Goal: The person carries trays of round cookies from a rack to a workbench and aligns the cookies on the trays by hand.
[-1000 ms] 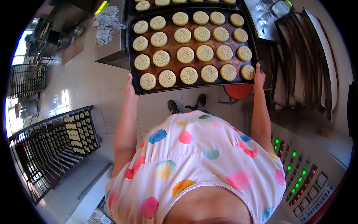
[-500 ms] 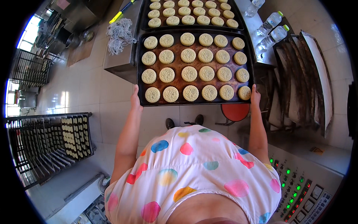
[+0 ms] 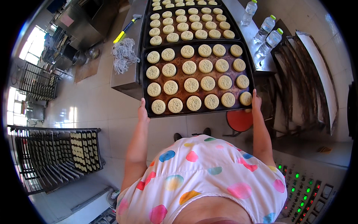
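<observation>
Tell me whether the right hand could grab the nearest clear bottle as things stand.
Probably not: the right hand is holding the near tray by its side, so it isn't free, though the space toward the bottle looks open.

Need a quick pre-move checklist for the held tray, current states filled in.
1. Left grip on tray: ok, at the near left corner.
2. Right grip on tray: ok, at the near right corner.
3. Cakes settled: ok, flat in four rows of six.
4. Bottles clear of tray: ok, off to its right.
5. Gap to far tray: cannot tell, edges look very close.
6. Height above stool: cannot tell from overhead.
</observation>
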Demonstrator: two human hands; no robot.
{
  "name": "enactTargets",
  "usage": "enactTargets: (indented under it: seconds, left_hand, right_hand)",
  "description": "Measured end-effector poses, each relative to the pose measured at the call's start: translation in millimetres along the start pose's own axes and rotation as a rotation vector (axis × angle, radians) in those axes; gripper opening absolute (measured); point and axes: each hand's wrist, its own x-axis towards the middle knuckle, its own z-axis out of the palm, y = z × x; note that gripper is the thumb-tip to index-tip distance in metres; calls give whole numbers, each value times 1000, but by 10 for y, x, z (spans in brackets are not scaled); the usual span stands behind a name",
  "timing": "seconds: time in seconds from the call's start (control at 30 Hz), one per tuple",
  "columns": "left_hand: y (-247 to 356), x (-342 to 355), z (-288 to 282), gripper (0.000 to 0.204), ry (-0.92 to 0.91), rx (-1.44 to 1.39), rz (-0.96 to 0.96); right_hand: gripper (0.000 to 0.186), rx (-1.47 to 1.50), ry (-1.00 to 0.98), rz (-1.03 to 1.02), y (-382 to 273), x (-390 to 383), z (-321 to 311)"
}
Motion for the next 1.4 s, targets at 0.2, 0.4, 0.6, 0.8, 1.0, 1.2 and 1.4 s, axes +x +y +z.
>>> enactTargets:
  seconds: [0.2,0.4,0.6,0.8,1.0,1.2,1.4]
  left_hand:
    - [-92,258,63,63,-35,24,29]
    - [-45,261,347,62,-40,31,84]
    - [-110,394,346,61,11,83,126]
    - [-96,450,311,61,75,142,115]
    - [-164,505,69,55,37,107,149]
    - [-145,486,220,73,136,225,170]
    - [-158,453,137,64,215,290,218]
  right_hand:
    - [69,-2,-68,29,98,343,8]
    - [66,127,-78,66,154,564,60]
    - [65,79,-158,69,289,718,47]
    - [58,311,-161,64,111,574,113]
    - [59,302,-154,37,-79,329,123]
    - [62,139,9,-109,273,486,181]
    - [59,78,51,-48,159,319,282]
